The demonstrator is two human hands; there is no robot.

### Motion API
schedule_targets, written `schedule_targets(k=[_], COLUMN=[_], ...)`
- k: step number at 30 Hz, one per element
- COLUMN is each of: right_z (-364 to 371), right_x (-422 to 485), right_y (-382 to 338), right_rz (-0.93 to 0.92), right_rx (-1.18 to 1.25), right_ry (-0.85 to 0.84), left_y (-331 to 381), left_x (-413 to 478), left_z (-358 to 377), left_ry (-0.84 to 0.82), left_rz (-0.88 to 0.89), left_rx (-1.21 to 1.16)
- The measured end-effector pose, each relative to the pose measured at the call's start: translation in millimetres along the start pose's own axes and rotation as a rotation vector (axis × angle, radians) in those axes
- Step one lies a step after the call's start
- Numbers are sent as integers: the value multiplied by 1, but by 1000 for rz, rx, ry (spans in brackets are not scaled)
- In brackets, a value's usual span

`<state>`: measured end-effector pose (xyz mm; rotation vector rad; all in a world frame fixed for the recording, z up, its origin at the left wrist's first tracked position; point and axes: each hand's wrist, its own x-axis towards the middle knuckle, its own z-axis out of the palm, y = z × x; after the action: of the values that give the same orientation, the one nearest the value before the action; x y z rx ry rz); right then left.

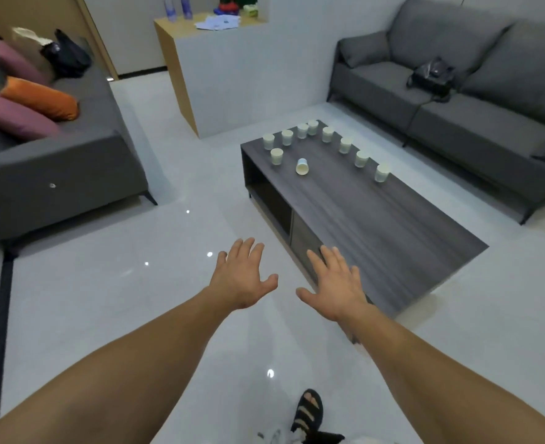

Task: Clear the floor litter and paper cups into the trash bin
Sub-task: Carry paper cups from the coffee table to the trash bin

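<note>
Several white paper cups (345,145) stand upright in an arc on the far end of a dark wood coffee table (377,213). One cup (302,166) lies tipped on its side among them. My left hand (242,277) and my right hand (338,283) are stretched out in front of me, palms down, fingers spread and holding nothing, above the floor by the table's near corner. No trash bin is in view. Some crumpled white litter (274,437) lies at the bottom edge by my sandalled foot (309,408).
A grey sofa (489,123) with a black bag (433,76) stands beyond the table on the right. Another grey sofa (56,161) with pink and orange cushions is on the left. A counter (220,75) with papers stands at the back. Glossy white floor (120,299) lies between.
</note>
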<state>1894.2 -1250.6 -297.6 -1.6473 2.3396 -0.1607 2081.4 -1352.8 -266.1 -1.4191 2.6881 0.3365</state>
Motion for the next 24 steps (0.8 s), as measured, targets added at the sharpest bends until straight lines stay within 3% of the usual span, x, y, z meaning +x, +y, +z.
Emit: schedule_targets(k=[5, 11, 24], right_z=[-50, -61, -105], right_x=[95, 201, 413], right_y=[34, 58, 81], right_rz=[31, 84, 325], right_rx=[12, -6, 29], right_ry=[-19, -41, -15], left_y=[15, -2, -23], left_x=[104, 223, 495], left_z=[-24, -32, -103], left_ry=[13, -19, -48], left_rz=[34, 70, 314], left_rx=[-11, 2, 31])
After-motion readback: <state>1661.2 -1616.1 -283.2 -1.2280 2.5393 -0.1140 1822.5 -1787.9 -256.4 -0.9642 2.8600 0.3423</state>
